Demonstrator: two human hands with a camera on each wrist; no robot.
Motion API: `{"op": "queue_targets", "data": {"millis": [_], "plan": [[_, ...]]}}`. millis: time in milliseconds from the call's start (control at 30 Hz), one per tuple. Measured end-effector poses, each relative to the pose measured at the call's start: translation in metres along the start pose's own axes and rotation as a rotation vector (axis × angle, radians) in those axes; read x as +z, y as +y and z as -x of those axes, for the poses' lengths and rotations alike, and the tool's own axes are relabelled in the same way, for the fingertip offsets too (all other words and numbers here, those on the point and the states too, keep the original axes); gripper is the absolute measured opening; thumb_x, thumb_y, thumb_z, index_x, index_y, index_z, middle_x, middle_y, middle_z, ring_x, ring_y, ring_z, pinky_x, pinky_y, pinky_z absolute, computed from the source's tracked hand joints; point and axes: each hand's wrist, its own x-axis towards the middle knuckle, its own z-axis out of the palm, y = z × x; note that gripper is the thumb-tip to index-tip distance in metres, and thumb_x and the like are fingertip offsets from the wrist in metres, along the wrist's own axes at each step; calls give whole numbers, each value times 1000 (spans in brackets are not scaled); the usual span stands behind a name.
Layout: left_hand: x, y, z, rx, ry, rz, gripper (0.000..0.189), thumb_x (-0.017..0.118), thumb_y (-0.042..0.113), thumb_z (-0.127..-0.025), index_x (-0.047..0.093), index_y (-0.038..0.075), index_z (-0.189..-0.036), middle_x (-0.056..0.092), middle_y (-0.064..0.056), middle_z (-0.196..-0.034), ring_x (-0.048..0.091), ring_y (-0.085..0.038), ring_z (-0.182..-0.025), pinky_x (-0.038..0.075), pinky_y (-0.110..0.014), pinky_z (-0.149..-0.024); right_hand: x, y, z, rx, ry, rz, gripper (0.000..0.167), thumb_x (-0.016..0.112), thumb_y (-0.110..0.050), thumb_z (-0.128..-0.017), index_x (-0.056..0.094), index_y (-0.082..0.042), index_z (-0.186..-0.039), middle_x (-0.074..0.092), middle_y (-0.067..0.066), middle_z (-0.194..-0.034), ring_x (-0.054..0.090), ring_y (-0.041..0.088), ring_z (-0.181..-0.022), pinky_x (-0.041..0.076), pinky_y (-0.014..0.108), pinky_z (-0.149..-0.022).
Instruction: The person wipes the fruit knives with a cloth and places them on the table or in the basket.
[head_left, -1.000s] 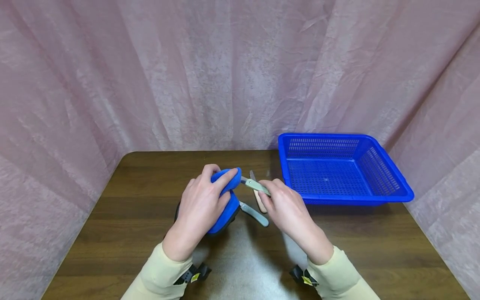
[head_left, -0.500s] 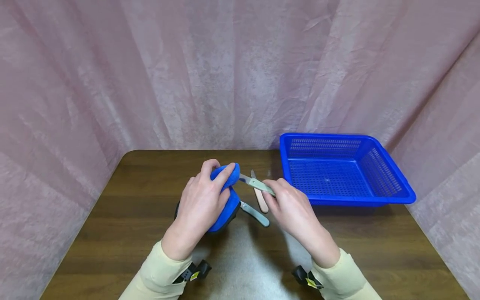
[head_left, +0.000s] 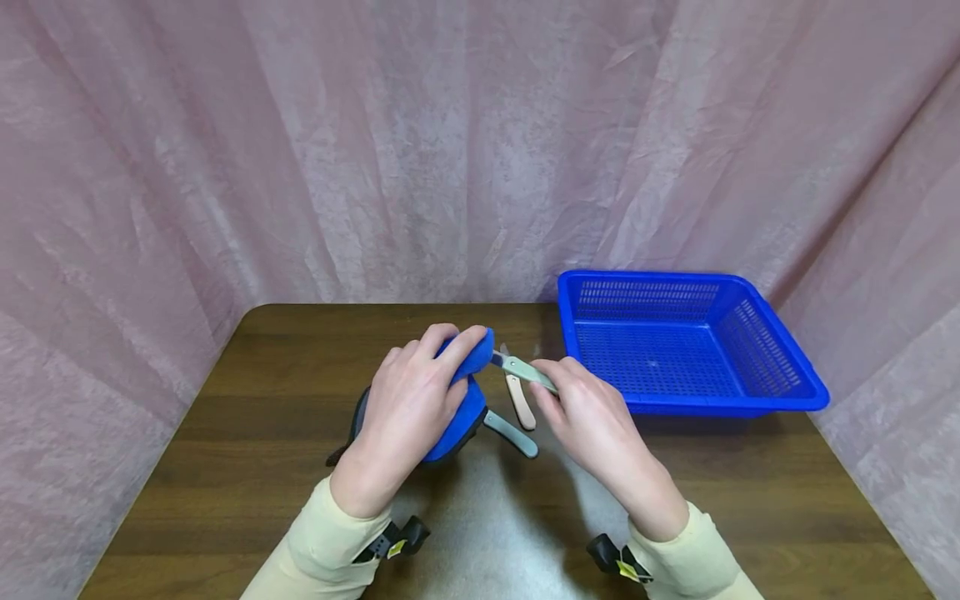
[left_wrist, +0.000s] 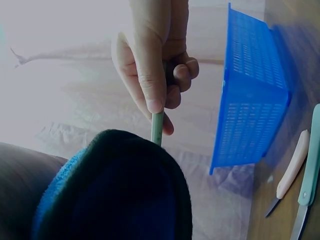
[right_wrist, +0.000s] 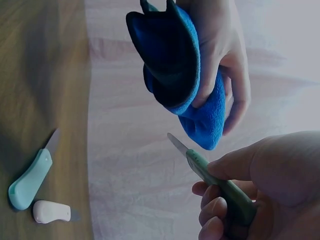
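My left hand (head_left: 412, 396) grips a folded blue cloth (head_left: 463, 415) with dark edging, its fingers curled over the upper fold. Held in my right hand (head_left: 592, 417) is a small green-handled knife (right_wrist: 215, 177), its blade pointing toward the cloth. In the right wrist view the blade tip shows bare, just below the cloth's lower fold. On the table beneath lie a teal-handled knife (head_left: 512, 433) and a smaller cream-handled knife (head_left: 519, 402), also seen in both wrist views. Part of the cloth is hidden under my left hand.
A blue perforated plastic basket (head_left: 693, 402) stands at the back right of the wooden table (head_left: 285, 367), close behind my right hand. A pink curtain (head_left: 450, 167) hangs behind the table and along both sides.
My left hand has shifted a little right with the cloth, and a dark strip now shows at the cloth's left. My right hand has drawn slightly right with the knife.
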Motion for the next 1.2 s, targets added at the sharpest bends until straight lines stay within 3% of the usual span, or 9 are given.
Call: {"op": "queue_targets", "data": {"millis": [200, 400, 700, 967, 1200], "plan": [[0, 3, -1, 51, -10, -36, 54, 88, 18, -95, 73, 21, -146, 67, -9, -137, 72, -32, -97, 58, -49, -82, -2, -3, 1, -20, 3, 5, 21, 76, -14, -106, 78, -9, -126, 68, 4, -94, 59, 19, -75, 52, 40, -63], [0, 6, -2, 76, -51, -66, 52, 87, 19, -96, 74, 24, -146, 67, -9, -138, 72, -31, -100, 58, -48, -84, -5, -4, 4, -25, 20, 12, 21, 75, -14, -106, 78, -10, -126, 68, 4, -94, 60, 20, -75, 52, 41, -62], [3, 8, 0, 131, -50, -82, 52, 88, 19, -95, 75, 25, -145, 67, -10, -137, 72, -32, -98, 58, -49, -84, -5, -4, 4, -30, 10, 19, 20, 77, -13, -105, 79, -9, -124, 68, 4, -94, 62, 20, -76, 52, 40, -62], [5, 6, 1, 135, -38, -81, 49, 89, 20, -94, 77, 25, -142, 68, -11, -135, 72, -32, -96, 58, -49, -83, -5, -3, 4, -36, 10, 9, 19, 76, -13, -105, 79, -8, -124, 68, 5, -95, 61, 19, -76, 52, 40, -63], [5, 3, 1, 104, -74, -86, 52, 89, 21, -94, 76, 25, -144, 67, -11, -137, 73, -33, -101, 59, -49, -86, -5, -3, 4, -43, 10, 9, 20, 76, -13, -105, 79, -7, -124, 68, 4, -94, 61, 19, -75, 52, 40, -62]]}}
